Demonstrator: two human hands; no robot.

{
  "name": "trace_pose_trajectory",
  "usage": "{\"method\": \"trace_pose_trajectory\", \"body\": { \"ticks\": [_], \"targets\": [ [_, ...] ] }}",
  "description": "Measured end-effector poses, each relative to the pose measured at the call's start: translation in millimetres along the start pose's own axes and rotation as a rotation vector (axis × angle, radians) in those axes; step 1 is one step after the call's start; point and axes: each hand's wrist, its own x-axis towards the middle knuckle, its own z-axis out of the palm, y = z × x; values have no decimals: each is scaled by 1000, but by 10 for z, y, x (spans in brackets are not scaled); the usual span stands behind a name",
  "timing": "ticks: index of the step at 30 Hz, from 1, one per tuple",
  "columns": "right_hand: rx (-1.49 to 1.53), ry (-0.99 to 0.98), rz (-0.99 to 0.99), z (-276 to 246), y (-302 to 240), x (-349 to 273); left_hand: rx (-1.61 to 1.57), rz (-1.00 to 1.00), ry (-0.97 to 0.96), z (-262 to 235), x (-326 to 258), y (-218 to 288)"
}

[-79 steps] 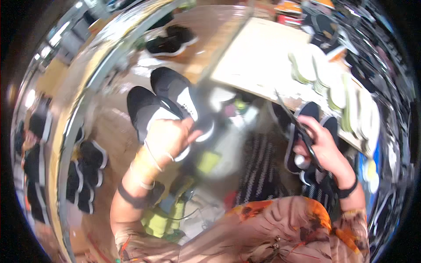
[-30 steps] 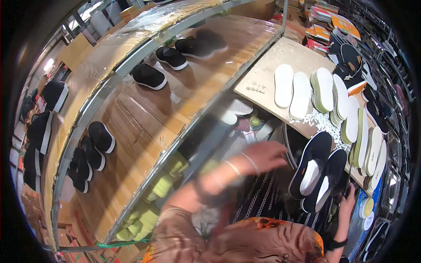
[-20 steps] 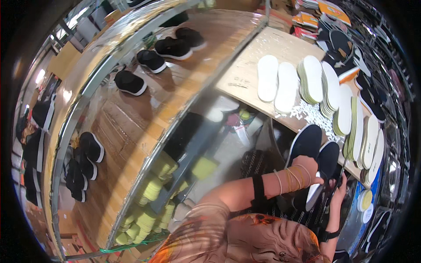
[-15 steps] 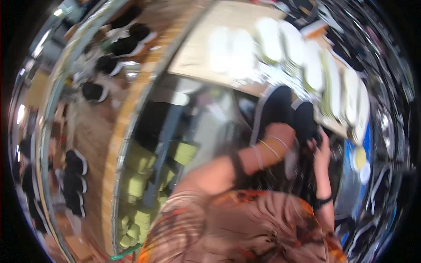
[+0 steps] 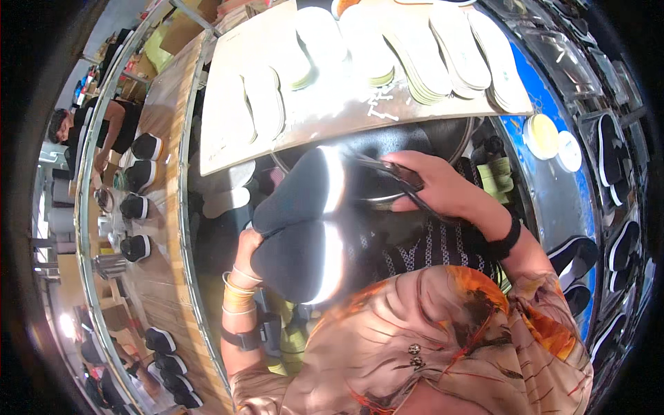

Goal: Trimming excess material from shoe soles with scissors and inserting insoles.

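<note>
A pair of black shoes with white soles, an upper shoe (image 5: 294,190) and a lower shoe (image 5: 287,259), lies side by side in front of me. My left hand (image 5: 249,250) grips them at their left end; most of its fingers are hidden behind them. On the shoes' right, my right hand (image 5: 439,185) is closed around dark-handled scissors (image 5: 409,177). The blades point left toward the upper shoe's white sole; whether they touch it is blurred.
White insoles in stacks (image 5: 415,62) cover a pale board (image 5: 221,131) ahead. On the blue surface at right stand a yellow-lidded tub (image 5: 541,136) and a white one (image 5: 569,151). Black shoes (image 5: 136,247) line a wooden bench at left, with another person (image 5: 111,131) beyond.
My left arm, which reached across to the right, has drawn back left with the shoes. They have turned sideways. My right hand now shows scissors, and the whole view has shifted.
</note>
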Motion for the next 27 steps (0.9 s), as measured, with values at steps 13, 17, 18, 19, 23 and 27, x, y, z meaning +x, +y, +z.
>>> {"method": "trace_pose_trajectory", "body": {
  "ticks": [13, 17, 18, 19, 23, 27],
  "targets": [
    [-394, -168, 173, -27, 21, -62, 236, 135, -1, -251, -55, -172],
    [-253, -97, -93, -2, -88, -213, 218, 93, 118, -206, -13, -208],
    [-301, -110, -108, 11, -104, -223, 249, 98, 112, -189, 6, -212],
    [-349, -121, -121, 35, -113, -225, 246, 121, 136, -166, 25, -212],
    [-548, -145, 17, 118, -96, -184, 266, 89, 201, -104, 71, -184],
    [-329, -83, 185, 130, -83, -161, -197, -164, 259, -22, 46, -100]
  ]
}}
